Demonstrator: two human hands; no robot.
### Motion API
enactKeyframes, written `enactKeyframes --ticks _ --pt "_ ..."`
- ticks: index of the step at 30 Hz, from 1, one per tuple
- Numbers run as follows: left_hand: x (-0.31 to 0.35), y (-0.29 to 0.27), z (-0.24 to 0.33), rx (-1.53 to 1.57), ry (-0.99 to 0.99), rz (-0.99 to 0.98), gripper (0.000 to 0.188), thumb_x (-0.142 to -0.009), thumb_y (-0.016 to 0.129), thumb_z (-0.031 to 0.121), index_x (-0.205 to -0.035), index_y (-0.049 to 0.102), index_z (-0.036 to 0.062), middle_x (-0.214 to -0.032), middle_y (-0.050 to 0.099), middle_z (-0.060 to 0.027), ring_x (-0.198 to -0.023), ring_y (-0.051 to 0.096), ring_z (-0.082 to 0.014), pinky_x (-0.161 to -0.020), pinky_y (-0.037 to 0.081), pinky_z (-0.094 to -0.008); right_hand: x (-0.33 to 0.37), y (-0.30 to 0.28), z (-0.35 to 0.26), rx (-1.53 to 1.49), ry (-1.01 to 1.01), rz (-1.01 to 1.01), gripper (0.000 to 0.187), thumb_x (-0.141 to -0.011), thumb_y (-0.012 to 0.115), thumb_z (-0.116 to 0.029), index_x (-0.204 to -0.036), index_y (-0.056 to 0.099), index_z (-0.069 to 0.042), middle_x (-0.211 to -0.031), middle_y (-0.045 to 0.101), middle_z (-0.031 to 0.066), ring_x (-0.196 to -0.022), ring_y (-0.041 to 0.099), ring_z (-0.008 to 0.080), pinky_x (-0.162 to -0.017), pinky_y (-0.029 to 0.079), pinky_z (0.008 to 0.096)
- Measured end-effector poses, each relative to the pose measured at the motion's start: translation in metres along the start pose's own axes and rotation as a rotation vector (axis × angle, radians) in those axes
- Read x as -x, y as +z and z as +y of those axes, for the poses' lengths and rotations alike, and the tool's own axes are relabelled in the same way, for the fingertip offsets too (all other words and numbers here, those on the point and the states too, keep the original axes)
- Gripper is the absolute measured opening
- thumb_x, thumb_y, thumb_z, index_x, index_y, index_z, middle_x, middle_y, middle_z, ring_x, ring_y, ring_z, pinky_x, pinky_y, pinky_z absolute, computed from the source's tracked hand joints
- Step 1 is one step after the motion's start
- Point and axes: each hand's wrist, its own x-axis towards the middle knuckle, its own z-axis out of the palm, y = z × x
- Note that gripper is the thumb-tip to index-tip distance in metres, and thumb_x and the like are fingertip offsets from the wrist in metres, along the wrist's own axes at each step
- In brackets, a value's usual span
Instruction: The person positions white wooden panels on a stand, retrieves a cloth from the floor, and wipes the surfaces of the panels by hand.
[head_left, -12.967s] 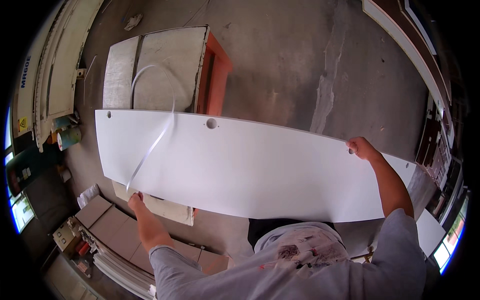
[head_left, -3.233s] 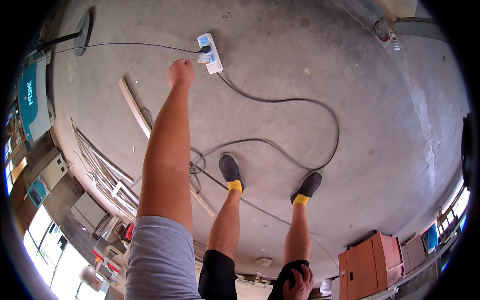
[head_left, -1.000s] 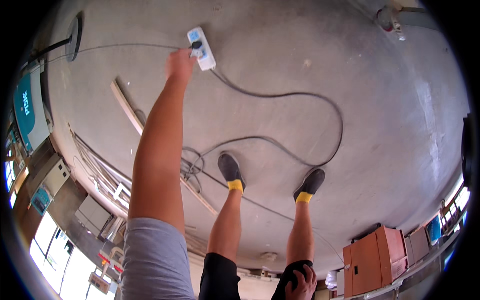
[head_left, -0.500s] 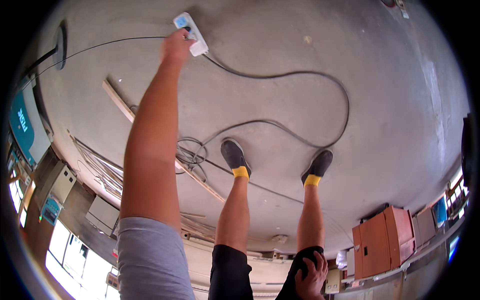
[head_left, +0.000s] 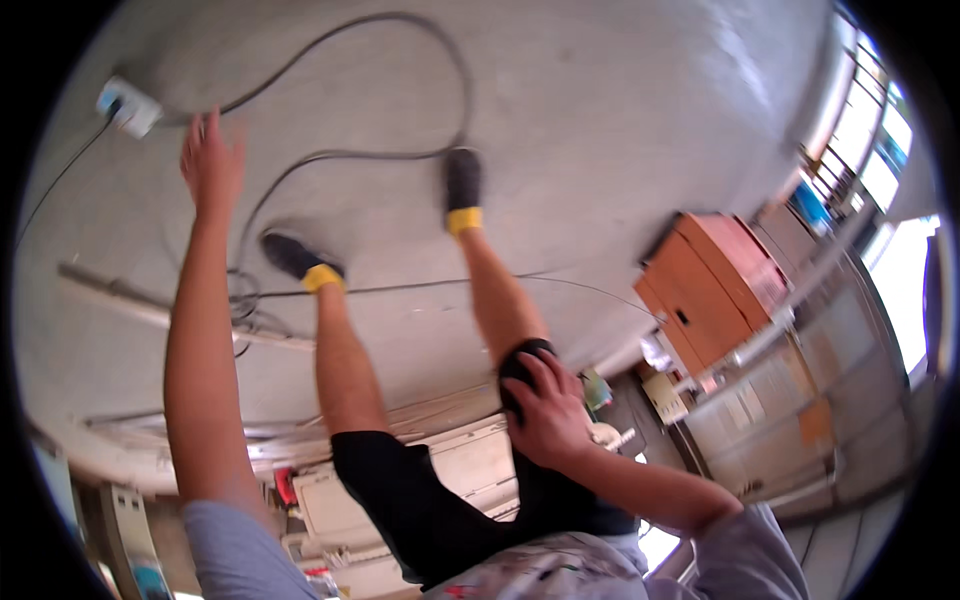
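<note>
On the floor at the far left lies a white power strip with a black plug seated in it. A thin dark cord runs from the plug toward the left edge. From the strip's other end a thick grey cable loops across the floor to my feet. My left hand is stretched out beside the cable, just right of the strip, slightly blurred, its fingers apart and holding nothing. Resting on my right knee, over the black shorts, is my right hand, its fingers spread.
An orange cabinet stands at the right. A coil of cable lies by my left shoe, near a long wooden strip. Another thin cable crosses the floor behind my shoes toward the cabinet.
My left hand has let go of the plug and come away from the power strip, fingers opening. The view has swung to the right and turned. My right hand stays on the knee.
</note>
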Motion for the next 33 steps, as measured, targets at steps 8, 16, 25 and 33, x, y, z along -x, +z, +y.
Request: enactKeyframes --ticks 8,16,25,33 --pt "0.348 -0.018 0.202 0.833 0.132 -1.078 0.019 -0.084 0.073 0.015 -0.090 0.060 0.0016 -0.078 0.065 -0.0190 -0.073 0.063 -0.0364 -0.069 0.052 -0.0452 0.011 0.038 0.032 -0.134 -0.015 0.140 0.050 -0.080 0.069 -0.031 -0.124 0.064 -0.010 -0.141 0.050 0.0145 -0.139 0.039 0.0371 -0.115 0.033 0.0531" --pt "0.324 -0.226 0.160 0.593 -0.121 -1.141 0.021 -0.093 0.068 0.015 -0.108 0.067 0.0018 -0.090 0.068 -0.0075 -0.071 0.062 -0.0120 -0.065 0.053 -0.0282 0.099 0.100 0.099 -0.333 0.153 -0.047 0.094 -0.086 0.064 -0.061 -0.162 0.023 -0.024 -0.169 0.004 0.0205 -0.153 0.012 0.0476 -0.120 0.025 0.0590" --pt "0.246 -0.409 0.303 0.439 -0.160 -0.746 0.029 -0.093 0.065 0.014 -0.118 0.062 -0.0011 -0.093 0.071 -0.0108 -0.072 0.067 -0.0160 -0.064 0.054 -0.0289 0.150 0.113 0.216 -0.958 -0.102 -0.055 0.087 -0.089 0.055 -0.069 -0.150 0.046 -0.007 -0.155 0.040 0.0261 -0.145 0.037 0.0397 -0.119 0.031 0.0474" --pt "0.258 -0.449 0.520 0.400 0.060 -0.772 0.034 -0.094 0.064 0.014 -0.123 0.060 -0.0035 -0.097 0.072 -0.0122 -0.075 0.069 -0.0180 -0.065 0.055 -0.0290 0.181 0.103 0.356 -1.130 0.051 0.339 0.066 -0.093 0.055 -0.056 -0.133 0.064 -0.004 -0.136 0.063 0.0206 -0.124 0.059 0.0381 -0.106 0.045 0.0465"
